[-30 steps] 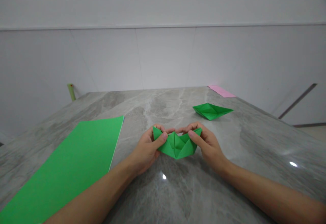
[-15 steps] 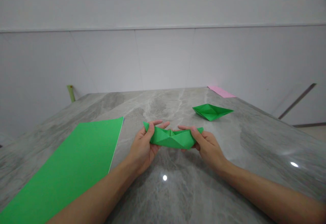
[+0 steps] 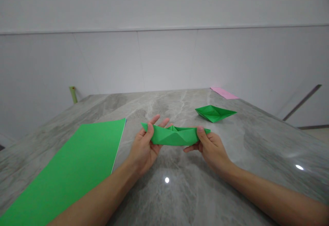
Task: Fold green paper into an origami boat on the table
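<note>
A green folded paper boat is held up between my two hands above the table, its long side facing me. My left hand grips the left end, thumb in front and fingers behind, with a couple of fingertips sticking up past the rim. At the right end, my right hand pinches the paper between thumb and fingers. A small peak shows inside the boat's middle. Some fingers are hidden behind the paper.
Another green paper boat rests on the grey marbled table, beyond my right hand. Green paper sheets lie at the left. A pink paper is at the far right edge, before the white wall.
The held boat looks longer and straighter, its ends further apart. My right hand has shifted slightly right, and my left fingers have spread upward.
</note>
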